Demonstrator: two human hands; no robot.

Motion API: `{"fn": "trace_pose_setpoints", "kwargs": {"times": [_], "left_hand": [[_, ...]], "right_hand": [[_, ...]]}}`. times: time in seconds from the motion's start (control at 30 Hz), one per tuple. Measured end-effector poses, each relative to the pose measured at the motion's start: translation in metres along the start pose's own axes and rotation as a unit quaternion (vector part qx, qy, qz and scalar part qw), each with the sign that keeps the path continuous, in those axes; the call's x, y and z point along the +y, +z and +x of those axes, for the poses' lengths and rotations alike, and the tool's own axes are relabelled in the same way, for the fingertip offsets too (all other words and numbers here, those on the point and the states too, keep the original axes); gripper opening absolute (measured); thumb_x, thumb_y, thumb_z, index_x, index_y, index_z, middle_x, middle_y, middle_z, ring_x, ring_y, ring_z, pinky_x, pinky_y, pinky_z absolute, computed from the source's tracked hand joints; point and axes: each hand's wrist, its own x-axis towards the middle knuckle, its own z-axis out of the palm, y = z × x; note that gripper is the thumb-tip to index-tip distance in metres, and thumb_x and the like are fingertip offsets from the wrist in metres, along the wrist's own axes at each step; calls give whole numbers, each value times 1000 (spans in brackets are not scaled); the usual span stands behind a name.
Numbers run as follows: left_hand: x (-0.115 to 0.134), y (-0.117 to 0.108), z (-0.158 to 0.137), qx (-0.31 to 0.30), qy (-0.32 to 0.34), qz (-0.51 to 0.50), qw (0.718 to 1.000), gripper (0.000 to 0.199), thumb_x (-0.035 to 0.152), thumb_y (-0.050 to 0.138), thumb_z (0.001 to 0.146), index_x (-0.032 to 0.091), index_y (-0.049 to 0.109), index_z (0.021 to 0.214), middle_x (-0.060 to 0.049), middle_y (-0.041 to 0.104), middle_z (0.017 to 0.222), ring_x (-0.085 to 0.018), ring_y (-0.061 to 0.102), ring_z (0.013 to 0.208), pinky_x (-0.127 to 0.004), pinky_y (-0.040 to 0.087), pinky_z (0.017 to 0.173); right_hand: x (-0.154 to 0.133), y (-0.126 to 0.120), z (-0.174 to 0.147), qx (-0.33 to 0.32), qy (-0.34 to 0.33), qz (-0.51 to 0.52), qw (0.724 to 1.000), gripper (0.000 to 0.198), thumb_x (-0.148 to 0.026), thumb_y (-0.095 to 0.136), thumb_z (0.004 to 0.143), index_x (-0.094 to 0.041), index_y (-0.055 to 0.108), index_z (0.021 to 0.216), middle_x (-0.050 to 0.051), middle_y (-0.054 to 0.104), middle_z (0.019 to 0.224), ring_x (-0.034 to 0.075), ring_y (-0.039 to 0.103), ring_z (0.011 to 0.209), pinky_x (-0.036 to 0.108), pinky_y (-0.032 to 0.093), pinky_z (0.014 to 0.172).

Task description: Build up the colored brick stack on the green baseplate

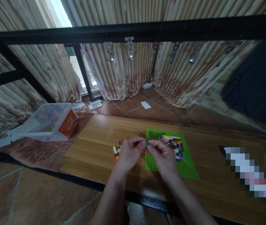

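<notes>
Across the lower part of the view stretches a long wooden surface (pixel 88 147), broad enough that everything in use can lie flat within reach. Off its left end, on a reddish-brown patterned area, stands an open clear plastic box (pixel 53 137) with an orange label (pixel 69 124) on one side; through its wall show a few green and pink bits (pixel 51 128), too blurred to identify, and it seems set aside to leave the working space free. Next in size is a green studded baseplate (pixel 153 164), lying flat near the middle, probably so that its studs face up. The left hand (pixel 130 154) and right hand (pixel 164 156) meet over its left edge. On the baseplate, partly behind the right hand, sits a patch of multicoloured bricks (pixel 178 142), packed closely together. A smaller cluster of bricks (pixel 115 151) lies on the wood, half hidden by the left hand, likely kept close for easy picking. Smallest is a green piece (pixel 147 143) between the hands: each grip appears pinched on it, thumb against forefinger, presumably because it is too tiny for a fuller hold.
</notes>
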Motion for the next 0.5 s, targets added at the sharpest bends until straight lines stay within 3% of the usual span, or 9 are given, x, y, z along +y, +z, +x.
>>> {"fn": "trace_pose_setpoints", "kwargs": {"times": [0.2, 0.3, 0.4, 0.5], "left_hand": [[7, -1, -3, -18, -24, -46, 999, 12, 23, 71, 72, 15, 75, 80, -2, 68, 68, -12, 59, 63, -24, 48, 64], [11, -4, -4, 5, -36, -70, 997, 11, 22, 72, 70, 14, 75, 77, -2, 68, 67, -10, 58, 62, -22, 47, 62], [13, -8, -3, 68, -35, -100, 992, 12, 22, 75, 66, 14, 74, 75, -1, 68, 68, -10, 59, 62, -21, 47, 62], [15, -15, -1, 135, -37, -126, 982, 20, 27, 80, 61, 14, 73, 75, -1, 68, 68, -11, 61, 62, -22, 48, 60]], "right_hand": [[2, 2, -3, -5, 1, 11, 1000, 16, -32, 76, 73, -23, 74, 85, -1, 71, 71, 14, 62, 63, 28, 52, 61], [2, 1, -5, -20, 10, -8, 1000, 22, -37, 71, 79, -23, 74, 96, 1, 74, 79, 16, 66, 67, 31, 55, 64], [2, -4, -11, -43, -34, -115, 992, 22, -35, 61, 88, -23, 72, 102, 4, 74, 90, 18, 68, 77, 33, 55, 71], [4, -8, -21, -108, -122, -304, 939, 25, -20, 49, 93, -20, 73, 100, 7, 71, 92, 19, 66, 84, 34, 53, 77]]}}
